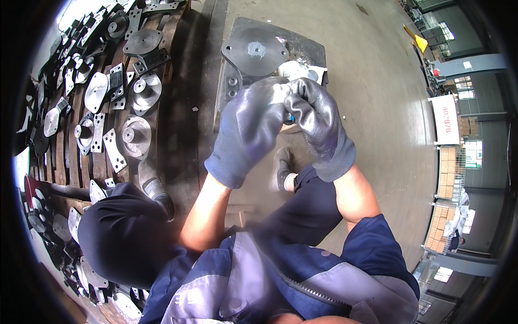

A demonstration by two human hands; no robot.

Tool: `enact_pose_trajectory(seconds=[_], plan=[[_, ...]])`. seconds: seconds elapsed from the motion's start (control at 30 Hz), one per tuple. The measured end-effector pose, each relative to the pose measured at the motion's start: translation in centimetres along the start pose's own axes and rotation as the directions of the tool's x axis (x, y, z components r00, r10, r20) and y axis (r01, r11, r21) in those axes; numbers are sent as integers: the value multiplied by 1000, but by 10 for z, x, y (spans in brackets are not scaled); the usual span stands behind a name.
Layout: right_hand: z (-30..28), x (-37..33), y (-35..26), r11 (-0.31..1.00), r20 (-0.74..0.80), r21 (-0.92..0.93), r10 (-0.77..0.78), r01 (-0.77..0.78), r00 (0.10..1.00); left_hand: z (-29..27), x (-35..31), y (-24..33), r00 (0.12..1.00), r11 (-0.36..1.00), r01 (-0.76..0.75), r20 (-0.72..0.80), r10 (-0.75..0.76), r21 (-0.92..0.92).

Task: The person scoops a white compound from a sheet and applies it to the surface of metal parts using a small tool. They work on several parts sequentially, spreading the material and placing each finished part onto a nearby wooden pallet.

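Both hands wear dark, coated work gloves and meet above a small work stand [318, 51]. At the fingertips of my left hand [243, 127], which is closed, shows a small white crumpled piece [279, 93]. My right hand [319, 121] is pinched shut right beside it; whatever its fingers hold is hidden. On the stand, just beyond the hands, lies a dark oval flange plate [256, 51] with a pale patch at its middle. A white object [295, 70], partly covered by my right hand, sits to the right of that plate.
To the left, wooden pallets [167, 43] carry many metal parts, among them round flanges [136, 136] and drilled plates [115, 150]. Concrete floor [383, 108] stretches to the right. Stacked boxes [447, 173] and a white sign board [447, 120] stand along the far right.
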State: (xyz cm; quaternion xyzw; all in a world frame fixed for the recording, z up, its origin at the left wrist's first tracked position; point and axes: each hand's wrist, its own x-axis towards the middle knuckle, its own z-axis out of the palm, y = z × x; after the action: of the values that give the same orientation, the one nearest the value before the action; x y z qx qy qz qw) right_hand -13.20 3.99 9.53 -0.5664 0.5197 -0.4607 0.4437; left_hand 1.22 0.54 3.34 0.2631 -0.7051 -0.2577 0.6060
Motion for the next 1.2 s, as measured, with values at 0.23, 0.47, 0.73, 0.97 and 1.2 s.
enact_pose_trajectory(seconds=[0.23,0.47,0.73,0.97,1.2], plan=[[-13,3,6,586,96,-716,-457,380,885,-12,5,6,993,995,75,86,-80,59],[-15,10,7,295,216,-844,-576,448,788,-25,7,4,990,986,13,137,-36,165],[-12,11,-2,413,262,-748,-536,520,802,-19,4,9,997,982,-68,57,59,177],[-25,9,9,294,336,-742,-615,602,714,-20,9,13,989,975,-132,85,118,179],[-29,2,-7,319,396,-727,-530,608,750,-17,7,15,988,971,-143,86,128,193]])
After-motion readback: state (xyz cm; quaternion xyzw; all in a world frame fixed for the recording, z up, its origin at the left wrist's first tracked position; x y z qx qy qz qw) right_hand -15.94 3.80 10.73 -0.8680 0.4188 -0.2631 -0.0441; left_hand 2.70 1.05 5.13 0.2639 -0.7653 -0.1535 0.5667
